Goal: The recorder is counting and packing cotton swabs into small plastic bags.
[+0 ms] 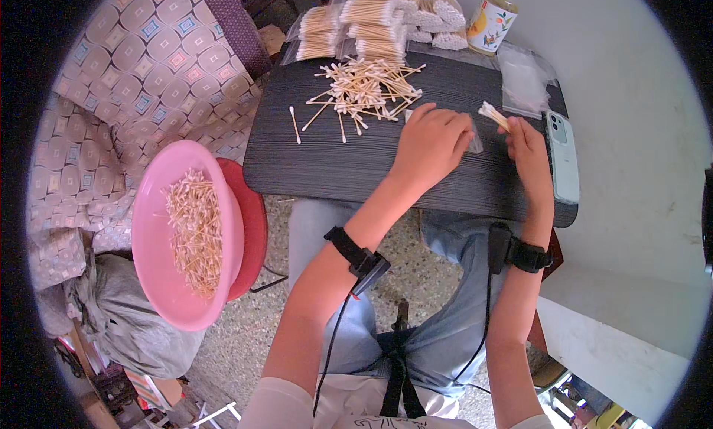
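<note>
My right hand (528, 156) is closed around a small bundle of cotton swabs (493, 115), their white tips sticking out past the fingers toward the upper left. Over the middle of the black table, my left hand (432, 148) has its fingers bent and closed on a small clear plastic bag (476, 138). The bag shows beside the thumb; the rest of it is hidden under the hand. Just beyond and left of that hand lies a loose pile of cotton swabs (364, 87). One single swab (295, 124) lies apart at the left.
Filled bags of swabs (369, 24) are stacked at the table's back, beside a clear bottle (492, 19). Flat clear bags (524, 80) and a pale green phone (562, 158) line the right side. A pink basin (232, 269) holding many swabs stands left, on a red stool (249, 243).
</note>
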Motion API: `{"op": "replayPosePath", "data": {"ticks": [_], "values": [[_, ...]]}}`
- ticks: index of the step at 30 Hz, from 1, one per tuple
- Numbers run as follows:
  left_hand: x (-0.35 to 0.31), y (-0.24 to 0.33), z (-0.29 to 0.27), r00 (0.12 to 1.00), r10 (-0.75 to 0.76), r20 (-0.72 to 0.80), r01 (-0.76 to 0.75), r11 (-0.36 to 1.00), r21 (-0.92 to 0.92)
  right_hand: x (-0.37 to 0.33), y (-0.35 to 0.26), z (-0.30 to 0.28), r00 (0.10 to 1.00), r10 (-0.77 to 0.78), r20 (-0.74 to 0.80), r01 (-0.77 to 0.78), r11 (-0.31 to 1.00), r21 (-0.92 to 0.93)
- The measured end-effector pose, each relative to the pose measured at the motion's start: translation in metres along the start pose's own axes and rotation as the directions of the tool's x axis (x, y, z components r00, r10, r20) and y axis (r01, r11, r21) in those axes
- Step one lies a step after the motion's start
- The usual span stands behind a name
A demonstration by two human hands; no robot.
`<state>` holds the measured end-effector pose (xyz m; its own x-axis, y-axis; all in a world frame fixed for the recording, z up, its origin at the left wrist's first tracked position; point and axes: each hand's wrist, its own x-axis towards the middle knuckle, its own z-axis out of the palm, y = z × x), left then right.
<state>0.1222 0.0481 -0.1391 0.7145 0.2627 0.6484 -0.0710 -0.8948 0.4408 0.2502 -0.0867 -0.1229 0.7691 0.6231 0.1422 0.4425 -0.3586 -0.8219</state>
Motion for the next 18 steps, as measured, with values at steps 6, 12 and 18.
{"op": "replayPosePath", "data": {"ticks": [6, 12, 18], "values": [[0.004, 0.002, -0.003, 0.998, -0.062, -0.009, 0.061, 0.996, -0.071, -0.009, -0.001, -0.007, 0.983, -0.001, 0.185, -0.010, 0.998, 0.060], [0.006, 0.005, -0.003, 0.995, -0.083, -0.052, 0.078, 0.993, -0.083, -0.017, -0.016, -0.005, 0.981, -0.048, 0.190, 0.073, 0.989, -0.125], [0.004, 0.006, -0.006, 0.990, -0.138, 0.023, 0.139, 0.988, -0.071, -0.017, -0.023, -0.003, 0.963, -0.075, 0.258, 0.072, 0.997, 0.022]]}}
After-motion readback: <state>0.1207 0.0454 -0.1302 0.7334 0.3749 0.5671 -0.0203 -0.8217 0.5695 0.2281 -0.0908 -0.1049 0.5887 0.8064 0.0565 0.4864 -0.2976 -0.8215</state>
